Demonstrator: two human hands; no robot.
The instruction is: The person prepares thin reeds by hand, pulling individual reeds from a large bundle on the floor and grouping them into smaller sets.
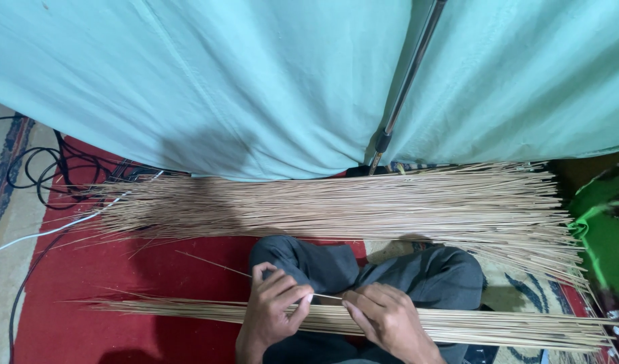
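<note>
My left hand (pixel 272 307) and my right hand (pixel 383 317) pinch one thin pale stick (pixel 215 264) between them; it slants up to the left past my left hand. Both hands rest over a smaller bundle of thin pale sticks (pixel 511 327) lying across my lap. Beyond my folded legs in grey trousers (pixel 417 269), a large pile of the same sticks (pixel 336 205) lies spread sideways on the floor.
A pale teal cloth (pixel 222 81) hangs behind the pile, with a metal pole (pixel 407 84) leaning in front of it. Black and white cables (pixel 53 175) lie at the left on a red mat (pixel 87 276). A green object (pixel 609 236) sits at the right.
</note>
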